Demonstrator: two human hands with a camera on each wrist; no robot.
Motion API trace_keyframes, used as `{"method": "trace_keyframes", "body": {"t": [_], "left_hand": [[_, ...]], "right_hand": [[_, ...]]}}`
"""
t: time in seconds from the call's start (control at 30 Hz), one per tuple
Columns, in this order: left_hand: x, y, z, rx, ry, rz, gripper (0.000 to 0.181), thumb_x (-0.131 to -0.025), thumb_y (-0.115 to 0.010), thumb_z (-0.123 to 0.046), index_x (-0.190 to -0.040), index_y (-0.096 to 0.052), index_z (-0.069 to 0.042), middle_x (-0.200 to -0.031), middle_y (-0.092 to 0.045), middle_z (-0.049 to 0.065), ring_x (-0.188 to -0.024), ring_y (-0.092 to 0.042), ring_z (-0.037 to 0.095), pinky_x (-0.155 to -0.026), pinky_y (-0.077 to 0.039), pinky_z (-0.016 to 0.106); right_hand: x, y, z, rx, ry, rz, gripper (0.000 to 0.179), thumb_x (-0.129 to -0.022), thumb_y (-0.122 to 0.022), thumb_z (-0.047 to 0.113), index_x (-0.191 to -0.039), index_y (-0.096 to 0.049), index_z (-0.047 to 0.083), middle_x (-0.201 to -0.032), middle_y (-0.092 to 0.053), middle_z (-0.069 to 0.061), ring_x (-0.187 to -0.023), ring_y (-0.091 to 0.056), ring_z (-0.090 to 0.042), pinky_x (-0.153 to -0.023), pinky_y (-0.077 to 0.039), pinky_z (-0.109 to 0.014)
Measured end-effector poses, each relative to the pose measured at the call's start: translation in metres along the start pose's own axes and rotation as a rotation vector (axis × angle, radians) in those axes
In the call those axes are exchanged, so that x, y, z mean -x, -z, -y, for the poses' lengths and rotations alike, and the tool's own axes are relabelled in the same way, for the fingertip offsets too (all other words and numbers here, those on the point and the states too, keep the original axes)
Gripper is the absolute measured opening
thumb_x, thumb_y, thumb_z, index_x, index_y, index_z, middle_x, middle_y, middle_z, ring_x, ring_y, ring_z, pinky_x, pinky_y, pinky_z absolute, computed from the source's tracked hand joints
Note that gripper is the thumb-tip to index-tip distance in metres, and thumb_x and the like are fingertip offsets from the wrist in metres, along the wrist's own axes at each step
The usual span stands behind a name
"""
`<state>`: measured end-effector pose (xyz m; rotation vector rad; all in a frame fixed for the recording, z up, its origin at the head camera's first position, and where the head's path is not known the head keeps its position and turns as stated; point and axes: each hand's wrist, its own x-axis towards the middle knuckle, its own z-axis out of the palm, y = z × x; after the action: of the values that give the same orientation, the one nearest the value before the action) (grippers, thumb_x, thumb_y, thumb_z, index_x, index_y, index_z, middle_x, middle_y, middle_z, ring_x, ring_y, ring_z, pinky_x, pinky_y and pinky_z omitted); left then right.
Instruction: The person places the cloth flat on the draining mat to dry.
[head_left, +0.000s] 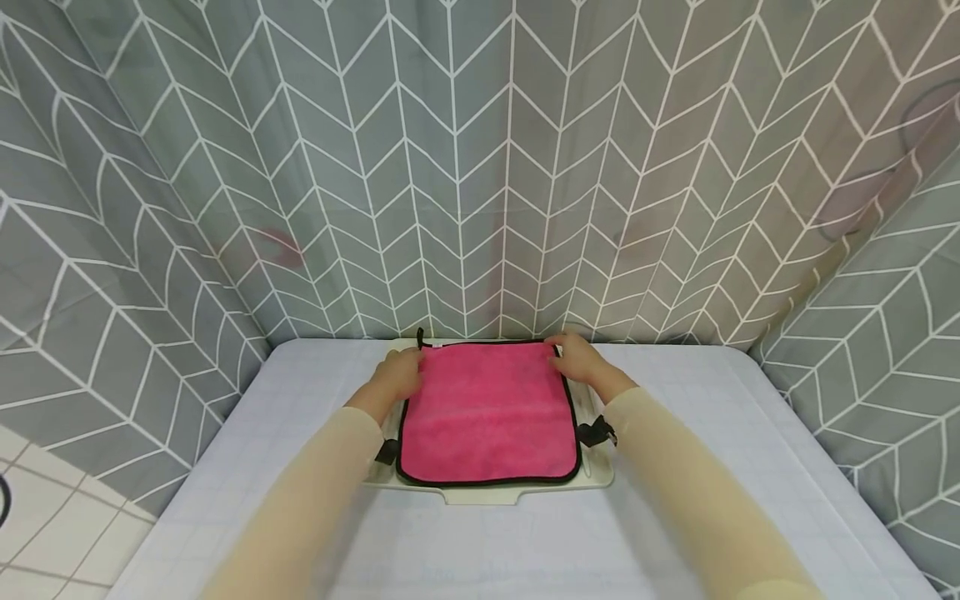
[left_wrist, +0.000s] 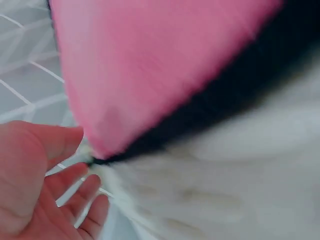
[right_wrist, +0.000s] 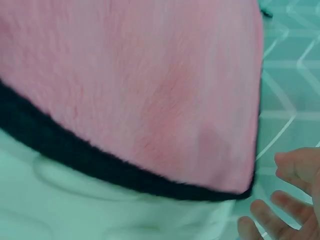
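Observation:
A pink plush cloth (head_left: 487,417) with black edging lies spread over a cream plastic board (head_left: 480,496). At its far left corner is my left hand (head_left: 400,372); in the left wrist view the thumb and the fingers (left_wrist: 75,175) are parted, right at the corner of the black edging. My right hand (head_left: 581,362) is at the far right corner. The right wrist view shows its fingers (right_wrist: 295,207) loosely bent just beside that corner, with a gap between thumb and fingers. A small black loop (head_left: 420,336) sticks up near the far left corner.
Black clips or straps (head_left: 596,432) show at both sides of the board. Beneath is a table with a white cloth (head_left: 480,550). A grey curtain with white chevron lines (head_left: 480,167) hangs behind and at both sides. White floor tiles (head_left: 52,517) show at the lower left.

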<state>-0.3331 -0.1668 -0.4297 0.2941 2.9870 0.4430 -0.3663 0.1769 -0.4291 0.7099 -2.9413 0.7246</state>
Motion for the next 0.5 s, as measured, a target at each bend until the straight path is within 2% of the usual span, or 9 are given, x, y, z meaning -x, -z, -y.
{"method": "trace_keyframes", "body": {"t": [0.13, 0.23, 0.3, 0.43, 0.5], "left_hand": [[0.010, 0.005, -0.019, -0.012, -0.108, 0.040, 0.046, -0.101, -0.057, -0.021, -0.143, -0.053, -0.004, -0.142, -0.055, 0.016, -0.133, -0.043, 0.044, -0.105, -0.037, 0.061], [0.022, 0.004, -0.029, -0.003, -0.217, 0.052, 0.046, -0.101, -0.059, -0.022, -0.142, -0.053, -0.002, -0.143, -0.055, 0.016, -0.135, -0.043, 0.043, -0.106, -0.035, 0.064], [0.032, 0.002, -0.033, 0.011, -0.283, 0.040, 0.045, -0.101, -0.060, -0.021, -0.141, -0.054, -0.002, -0.144, -0.054, 0.016, -0.136, -0.044, 0.043, -0.105, -0.036, 0.066], [0.049, -0.003, -0.037, 0.014, -0.357, 0.024, 0.046, -0.100, -0.062, -0.021, -0.142, -0.055, -0.004, -0.147, -0.051, 0.016, -0.136, -0.043, 0.044, -0.103, -0.036, 0.067], [0.056, -0.007, -0.038, -0.001, -0.375, 0.019, 0.047, -0.100, -0.063, -0.022, -0.143, -0.055, -0.006, -0.148, -0.051, 0.015, -0.137, -0.043, 0.042, -0.105, -0.035, 0.066]], "right_hand": [[0.006, 0.009, 0.020, 0.057, 0.111, 0.062, 0.038, -0.094, -0.062, 0.007, -0.129, -0.061, -0.010, -0.135, -0.051, -0.034, -0.130, -0.046, -0.049, -0.109, -0.037, -0.055], [0.015, 0.010, 0.036, 0.071, 0.155, 0.125, 0.038, -0.095, -0.063, 0.008, -0.131, -0.061, -0.007, -0.142, -0.047, -0.032, -0.134, -0.044, -0.047, -0.111, -0.036, -0.054], [0.022, 0.008, 0.043, 0.089, 0.199, 0.130, 0.038, -0.095, -0.064, 0.007, -0.130, -0.061, -0.007, -0.142, -0.048, -0.030, -0.133, -0.046, -0.046, -0.110, -0.037, -0.053], [0.038, 0.002, 0.052, 0.133, 0.264, 0.118, 0.037, -0.095, -0.066, 0.008, -0.129, -0.062, -0.005, -0.141, -0.051, -0.029, -0.132, -0.048, -0.045, -0.110, -0.038, -0.053], [0.046, -0.003, 0.056, 0.156, 0.289, 0.121, 0.038, -0.095, -0.067, 0.010, -0.130, -0.063, -0.004, -0.141, -0.052, -0.027, -0.133, -0.047, -0.043, -0.111, -0.037, -0.052]]}}
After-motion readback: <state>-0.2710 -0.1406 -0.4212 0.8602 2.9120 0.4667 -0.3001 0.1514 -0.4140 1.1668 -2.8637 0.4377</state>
